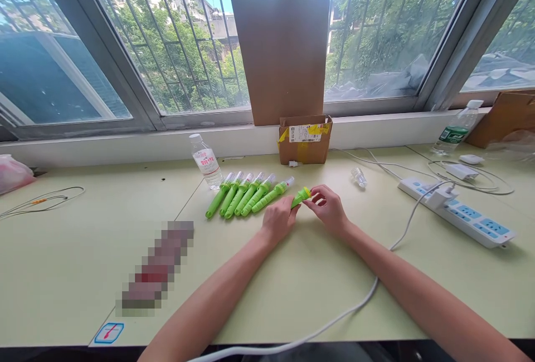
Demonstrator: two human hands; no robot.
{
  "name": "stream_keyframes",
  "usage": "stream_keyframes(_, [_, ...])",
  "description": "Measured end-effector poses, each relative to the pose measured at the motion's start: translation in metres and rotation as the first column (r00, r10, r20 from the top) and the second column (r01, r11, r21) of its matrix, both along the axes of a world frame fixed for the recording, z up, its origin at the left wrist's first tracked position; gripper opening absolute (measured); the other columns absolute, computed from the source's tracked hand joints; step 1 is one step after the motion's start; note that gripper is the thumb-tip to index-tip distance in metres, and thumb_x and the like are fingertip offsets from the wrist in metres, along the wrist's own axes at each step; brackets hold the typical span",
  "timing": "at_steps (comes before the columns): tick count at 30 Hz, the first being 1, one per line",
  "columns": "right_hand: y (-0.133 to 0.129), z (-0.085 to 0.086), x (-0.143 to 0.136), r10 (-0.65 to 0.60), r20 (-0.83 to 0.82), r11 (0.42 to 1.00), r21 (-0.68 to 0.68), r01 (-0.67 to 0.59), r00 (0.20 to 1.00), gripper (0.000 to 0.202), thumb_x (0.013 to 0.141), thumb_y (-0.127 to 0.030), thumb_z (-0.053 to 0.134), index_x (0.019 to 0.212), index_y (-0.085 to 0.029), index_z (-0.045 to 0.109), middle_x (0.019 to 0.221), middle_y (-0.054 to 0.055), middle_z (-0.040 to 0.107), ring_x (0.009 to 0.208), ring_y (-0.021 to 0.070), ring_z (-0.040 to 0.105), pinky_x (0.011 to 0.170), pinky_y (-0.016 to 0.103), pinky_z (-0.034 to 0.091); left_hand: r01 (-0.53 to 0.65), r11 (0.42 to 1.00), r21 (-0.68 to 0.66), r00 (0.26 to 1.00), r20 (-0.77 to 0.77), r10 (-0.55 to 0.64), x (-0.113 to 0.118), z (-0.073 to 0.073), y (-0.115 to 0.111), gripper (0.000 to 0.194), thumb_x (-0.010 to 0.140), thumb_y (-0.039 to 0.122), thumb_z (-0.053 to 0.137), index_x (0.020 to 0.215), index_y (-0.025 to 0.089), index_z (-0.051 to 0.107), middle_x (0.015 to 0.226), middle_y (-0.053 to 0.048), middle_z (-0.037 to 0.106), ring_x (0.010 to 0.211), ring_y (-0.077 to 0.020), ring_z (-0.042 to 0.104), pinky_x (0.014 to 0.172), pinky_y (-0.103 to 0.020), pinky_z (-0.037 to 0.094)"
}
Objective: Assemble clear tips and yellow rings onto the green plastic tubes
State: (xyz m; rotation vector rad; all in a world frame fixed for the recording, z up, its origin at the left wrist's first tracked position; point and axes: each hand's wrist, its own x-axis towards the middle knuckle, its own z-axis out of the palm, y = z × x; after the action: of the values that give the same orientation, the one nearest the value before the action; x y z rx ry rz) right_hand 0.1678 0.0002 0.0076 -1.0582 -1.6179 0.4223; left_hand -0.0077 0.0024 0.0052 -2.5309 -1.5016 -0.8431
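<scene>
1. Left hand (279, 218), centre of the frame: forearm running up from the lower left, palm down on the table (83, 250), fingers curled round the lower body of a green tube (300, 197).
2. Right hand (330, 207), just right of centre: forearm coming in from the lower right edge, wrist bent inward, fingertips pinched at the tube's yellow-green tip.
3. Both grips narrow, closed on the same tube; tube tilted, low end inside the left hand, tip rising up and right into the right fingers, just above the table.
4. Left of the hands, near centre: row of tubes (244, 195), six or so green ones with clear caps, lying side by side, slanting up to the right, the nearest one just beside the left hand.
5. Behind the row: clear bottle (205, 162) with a red label, upright, touching or nearly touching the row's far end.
6. Upper centre: small open box (305, 140) with yellow tape against the sill, tall cardboard sheet (284, 50) leaning on the window above it.
7. Right of the box: loose clear cap (358, 177) lying alone on the table.
8. Right side: power strip (460, 211) with a white plug in it and a white cable (368, 295) trailing down to the bottom edge, passing under the right forearm.
</scene>
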Motion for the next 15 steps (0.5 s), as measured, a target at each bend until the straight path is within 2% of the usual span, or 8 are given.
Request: stream_keyframes(15, [0.0018, -0.0031, 0.0008, -0.012, 0.008, 1.000, -0.017, 0.012, 1.000, 0.031, 0.075, -0.050, 0.064, 0.081, -0.020, 0.055, 0.083, 0.004, 0.061, 0.060, 0.0152, 0.062, 0.048, 0.028, 0.052, -0.009, 0.998, -0.054, 1.000, 0.019, 0.010, 0.0009, 0.0047, -0.0027, 0.025, 0.090, 0.035, 0.046, 0.104, 0.018, 0.058, 0.088, -0.005, 0.069, 0.076, -0.0172, 0.065, 0.062, -0.025, 0.044])
